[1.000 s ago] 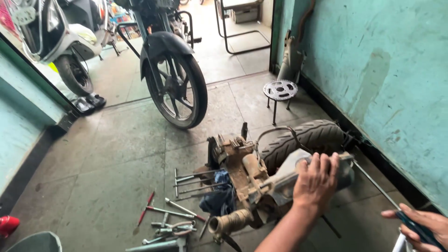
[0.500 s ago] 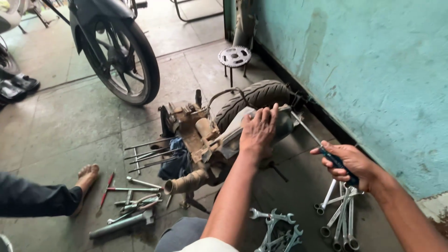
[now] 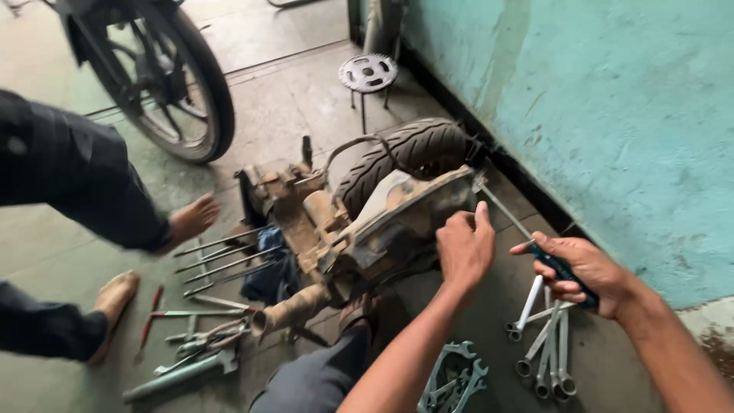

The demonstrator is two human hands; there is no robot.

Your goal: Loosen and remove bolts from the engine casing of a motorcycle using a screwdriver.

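Both hands work: our left hand (image 3: 465, 248) grip presses together against the engine casing (image 3: 397, 222), our right hand (image 3: 582, 268) grip pinches a long screwdriver (image 3: 527, 233).

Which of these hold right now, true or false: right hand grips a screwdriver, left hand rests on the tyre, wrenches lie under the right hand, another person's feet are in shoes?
1. The right hand grips a long screwdriver. True.
2. The left hand rests on the tyre. False: it is on the engine casing.
3. Wrenches lie on the floor under the right hand. True.
4. The other person's feet are in shoes. False: they are bare.
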